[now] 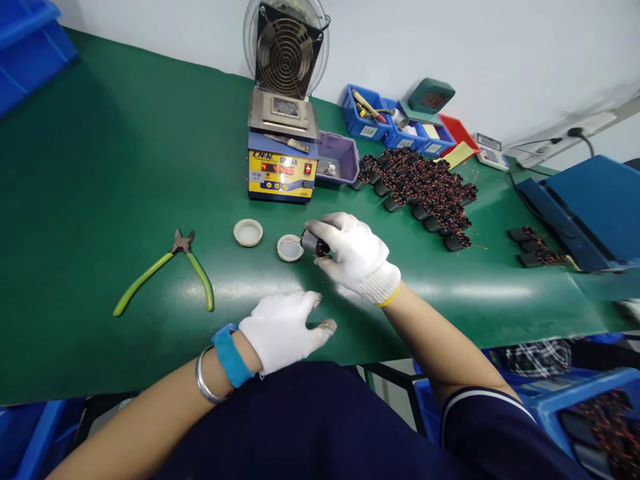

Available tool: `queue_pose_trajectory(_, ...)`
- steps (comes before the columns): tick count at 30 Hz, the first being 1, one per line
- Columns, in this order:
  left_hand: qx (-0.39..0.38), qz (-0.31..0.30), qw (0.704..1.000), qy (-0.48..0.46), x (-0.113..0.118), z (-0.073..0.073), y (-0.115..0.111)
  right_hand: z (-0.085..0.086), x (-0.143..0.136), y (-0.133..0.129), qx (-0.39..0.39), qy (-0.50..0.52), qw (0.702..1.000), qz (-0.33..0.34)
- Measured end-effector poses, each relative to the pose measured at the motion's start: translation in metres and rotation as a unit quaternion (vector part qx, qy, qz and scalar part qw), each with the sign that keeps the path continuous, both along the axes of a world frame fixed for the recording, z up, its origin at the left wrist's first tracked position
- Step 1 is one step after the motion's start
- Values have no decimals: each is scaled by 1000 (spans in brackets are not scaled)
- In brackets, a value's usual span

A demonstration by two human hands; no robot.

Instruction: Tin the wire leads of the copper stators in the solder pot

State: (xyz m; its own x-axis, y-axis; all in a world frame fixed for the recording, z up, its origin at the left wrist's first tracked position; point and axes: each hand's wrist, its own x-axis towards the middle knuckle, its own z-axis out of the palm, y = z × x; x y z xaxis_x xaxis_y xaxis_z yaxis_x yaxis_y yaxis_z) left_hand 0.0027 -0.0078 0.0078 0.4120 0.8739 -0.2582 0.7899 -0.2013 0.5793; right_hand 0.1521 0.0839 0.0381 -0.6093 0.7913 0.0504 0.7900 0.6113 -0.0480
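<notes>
My right hand (355, 253), in a white glove, grips a dark grey cylindrical motor stator (314, 243) on its side. Copper windings show at one end, and thin wire leads from its other end reach over a small round dish (290, 248) with pale contents. My left hand (287, 330), gloved too, hovers near the table's front edge, thumb and fingers apart, holding nothing. To its left, diagonal cutters (181, 243) with green handles lie spread on the green table (140, 200). A second round dish (248, 233) sits left of the first.
Behind the dishes stands a yellow-and-blue solder pot (283, 173) with a fan (287, 57) behind it. Many similar stators (425, 187) cluster at the right. Blue bins (365, 113) and a purple tray (337, 157) line the back; a blue machine (595, 207) stands far right.
</notes>
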Motion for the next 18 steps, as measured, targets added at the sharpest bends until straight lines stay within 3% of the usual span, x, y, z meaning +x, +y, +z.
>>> queue_pose_trajectory(2, -1, -2, 1000, -1, 0, 0, 0, 2, -9, 2, 10, -61, 998, 6)
queue_pose_trajectory(7, -3, -1, 1000, 2, 0, 1, 1, 0, -30, 4, -37, -106, 991, -74)
queue_pose_trajectory(12, -6, -3, 1000, -8, 0, 2, 0, 8, -30, 7, -17, -112, 992, -53)
queue_pose_trajectory(15, 10, 16, 999, -29, 1, 1, -1, 28, -33, 33, 42, -96, 994, -42)
queue_pose_trajectory(18, 17, 49, 997, -49, 1, 1, -1, 52, -49, 89, 128, -49, 989, -62)
